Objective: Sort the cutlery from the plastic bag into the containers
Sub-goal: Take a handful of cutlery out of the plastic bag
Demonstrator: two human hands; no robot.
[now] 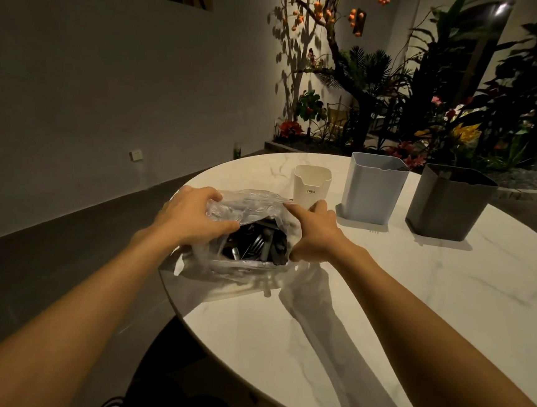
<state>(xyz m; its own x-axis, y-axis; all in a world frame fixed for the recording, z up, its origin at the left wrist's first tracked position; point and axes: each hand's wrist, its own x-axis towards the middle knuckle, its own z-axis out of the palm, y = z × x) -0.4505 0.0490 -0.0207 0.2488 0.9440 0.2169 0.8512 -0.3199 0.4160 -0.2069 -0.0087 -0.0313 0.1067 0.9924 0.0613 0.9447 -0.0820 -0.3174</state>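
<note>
While the left grip (191, 219) and right grip (315, 233) each pinch the plastic bag (247, 204) at its mouth on the surface (381, 310), spreading it wide and low should expose the cutlery (254, 244) inside; pieces can go singly to the containers (372, 189) beyond.

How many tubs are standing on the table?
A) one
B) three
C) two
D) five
B: a small white container, a pale grey container and a dark grey container stand in a row beyond the plastic bag.
</note>
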